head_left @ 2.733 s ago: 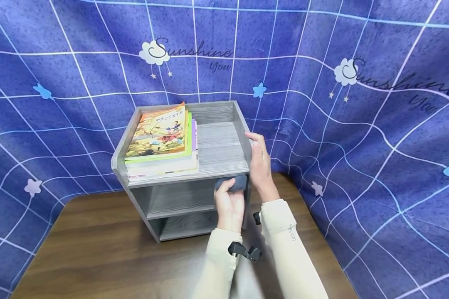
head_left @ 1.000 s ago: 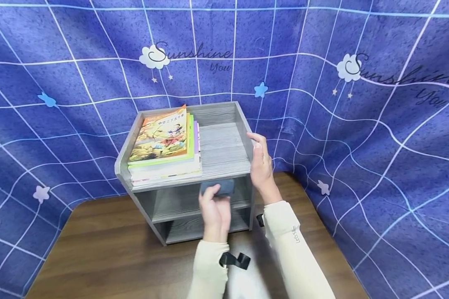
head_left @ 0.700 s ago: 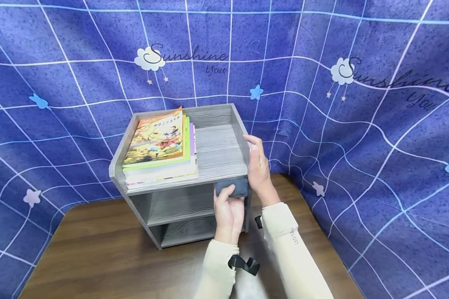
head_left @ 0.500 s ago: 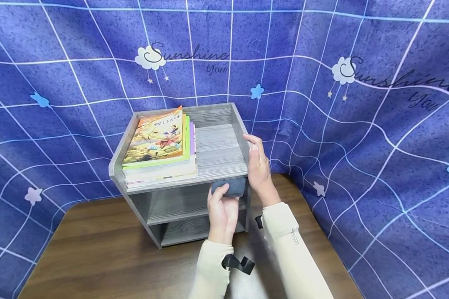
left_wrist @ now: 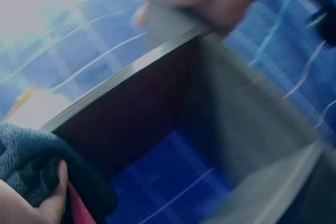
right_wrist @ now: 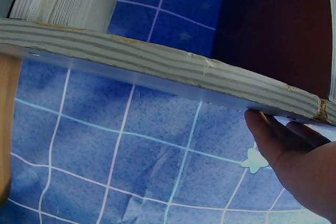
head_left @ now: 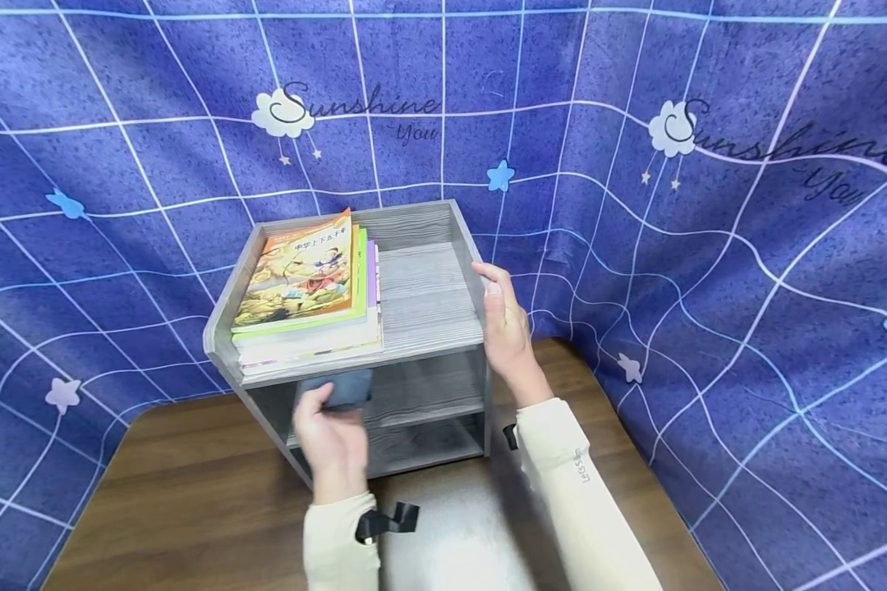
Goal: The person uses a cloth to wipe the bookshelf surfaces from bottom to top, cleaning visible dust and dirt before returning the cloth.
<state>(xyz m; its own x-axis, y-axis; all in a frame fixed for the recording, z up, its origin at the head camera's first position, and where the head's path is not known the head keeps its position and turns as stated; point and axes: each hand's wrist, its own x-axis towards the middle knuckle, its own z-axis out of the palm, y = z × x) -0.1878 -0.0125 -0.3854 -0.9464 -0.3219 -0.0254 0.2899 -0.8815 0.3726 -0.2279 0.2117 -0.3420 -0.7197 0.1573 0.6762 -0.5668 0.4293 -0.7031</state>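
Observation:
A small grey wood-grain shelf stands on the table. My left hand grips a folded dark blue-grey cloth, thumb on its front, just under the top board at the left. In the left wrist view the cloth looks fluffy, with a pinkish-red part beside the thumb. My right hand holds the shelf's right side panel at its front edge. In the right wrist view its fingers touch the panel's outer face. Whether the cloth touches the board's underside, I cannot tell.
A stack of several books, an orange-covered one on top, fills the left of the top board. A middle board lies below. Blue gridded fabric hangs behind and at the right. The brown tabletop surrounds the shelf.
My left hand first goes left, then back right, and has now swept far left with the cloth beneath the top board. The right hand keeps its hold on the side panel.

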